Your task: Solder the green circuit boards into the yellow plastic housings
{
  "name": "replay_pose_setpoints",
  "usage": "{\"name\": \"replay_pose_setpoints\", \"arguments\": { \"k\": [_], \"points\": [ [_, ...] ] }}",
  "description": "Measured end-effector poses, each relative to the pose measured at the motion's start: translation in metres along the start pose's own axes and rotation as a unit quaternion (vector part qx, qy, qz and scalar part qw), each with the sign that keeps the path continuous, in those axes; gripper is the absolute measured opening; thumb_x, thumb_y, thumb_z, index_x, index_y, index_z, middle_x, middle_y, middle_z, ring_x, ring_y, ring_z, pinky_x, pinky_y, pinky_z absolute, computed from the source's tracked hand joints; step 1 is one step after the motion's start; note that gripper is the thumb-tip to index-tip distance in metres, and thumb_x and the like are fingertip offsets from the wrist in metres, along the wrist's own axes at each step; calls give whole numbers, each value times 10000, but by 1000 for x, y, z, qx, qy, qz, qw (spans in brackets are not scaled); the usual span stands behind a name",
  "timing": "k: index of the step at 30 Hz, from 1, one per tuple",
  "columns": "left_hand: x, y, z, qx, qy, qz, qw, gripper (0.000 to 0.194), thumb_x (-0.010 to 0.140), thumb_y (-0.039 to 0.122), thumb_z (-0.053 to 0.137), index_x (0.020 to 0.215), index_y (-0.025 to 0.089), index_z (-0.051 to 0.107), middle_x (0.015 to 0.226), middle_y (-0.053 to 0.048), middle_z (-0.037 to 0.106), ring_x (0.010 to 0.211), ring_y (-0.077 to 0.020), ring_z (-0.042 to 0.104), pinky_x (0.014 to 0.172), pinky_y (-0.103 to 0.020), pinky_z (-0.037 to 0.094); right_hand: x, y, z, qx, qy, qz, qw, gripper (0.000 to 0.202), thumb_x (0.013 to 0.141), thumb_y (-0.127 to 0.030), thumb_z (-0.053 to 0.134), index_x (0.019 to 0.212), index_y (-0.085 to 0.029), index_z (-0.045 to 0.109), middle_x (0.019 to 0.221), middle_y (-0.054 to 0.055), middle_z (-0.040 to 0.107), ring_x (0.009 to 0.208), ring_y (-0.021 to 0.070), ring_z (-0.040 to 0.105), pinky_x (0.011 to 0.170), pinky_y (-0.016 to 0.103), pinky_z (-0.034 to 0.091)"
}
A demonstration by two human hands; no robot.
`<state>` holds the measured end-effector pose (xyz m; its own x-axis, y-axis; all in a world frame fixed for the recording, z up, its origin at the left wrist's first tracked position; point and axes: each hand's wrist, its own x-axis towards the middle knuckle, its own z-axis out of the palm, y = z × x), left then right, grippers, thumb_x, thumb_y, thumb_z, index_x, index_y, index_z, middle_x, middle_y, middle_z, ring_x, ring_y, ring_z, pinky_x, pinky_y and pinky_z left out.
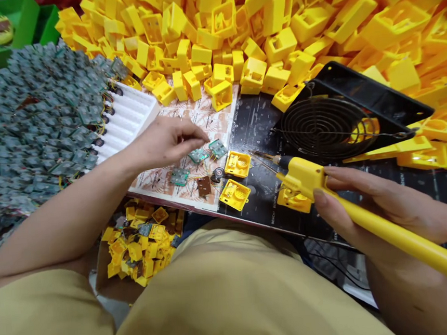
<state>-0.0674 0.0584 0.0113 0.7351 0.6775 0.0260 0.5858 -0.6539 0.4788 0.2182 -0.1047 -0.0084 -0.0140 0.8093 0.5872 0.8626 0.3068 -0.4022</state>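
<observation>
My right hand point(383, 203) grips a yellow soldering iron point(306, 177), its metal tip pointing left over the black part of the bench mat. My left hand point(170, 140) hovers above the paper, fingertips pinched together; whatever they hold, if anything, is hidden. Just below those fingertips lies a green circuit board point(217, 148), with another green board point(179, 177) nearer to me. A small round black speaker point(217, 175) and a brown board point(204, 186) lie beside two open yellow housings, the upper housing point(238, 164) and the lower housing point(235, 194). Another yellow housing point(294, 201) sits partly under the iron.
A large heap of yellow housings point(212, 43) fills the back. Grey-green boards point(35, 116) pile up at left beside a white ridged tray point(128, 116). A black fan with a wire grille point(317, 128) stands at right. Below the bench edge is a box of yellow parts point(146, 242).
</observation>
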Motion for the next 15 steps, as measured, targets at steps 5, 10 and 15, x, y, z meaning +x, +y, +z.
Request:
{"name": "replay_pose_setpoints", "arguments": {
  "k": [5, 10, 15],
  "points": [
    [-6, -7, 16, 58, -27, 30, 998, 225, 861, 205, 541, 991, 187, 723, 883, -32, 734, 825, -138, 662, 783, -254, 487, 3, 5, 6, 8, 23, -56, 998, 370, 777, -177, 755, 1120, -285, 668, 802, -24, 735, 624, 158, 691, 503, 241, 524],
    [11, 9, 33, 110, 7, 95, 989, 205, 902, 264, 553, 867, 204, 745, 1001, -61, 711, 900, -169, 657, 766, -272, 485, 1, 0, 1, -14, 1, -27, 1000, 295, 815, -211, 730, 1093, -286, 663, 842, -28, 740, 675, 155, 704, 554, 242, 548],
    [24, 29, 36, 174, -72, 41, 981, 179, 882, 238, 580, 998, 193, 708, 754, -20, 702, 703, -153, 643, 616, -236, 427, -1, -6, -8, -33, -62, 17, 997, 209, 904, -318, 634, 1110, -285, 638, 924, -8, 738, 772, 166, 715, 640, 278, 579]
  ]
}}
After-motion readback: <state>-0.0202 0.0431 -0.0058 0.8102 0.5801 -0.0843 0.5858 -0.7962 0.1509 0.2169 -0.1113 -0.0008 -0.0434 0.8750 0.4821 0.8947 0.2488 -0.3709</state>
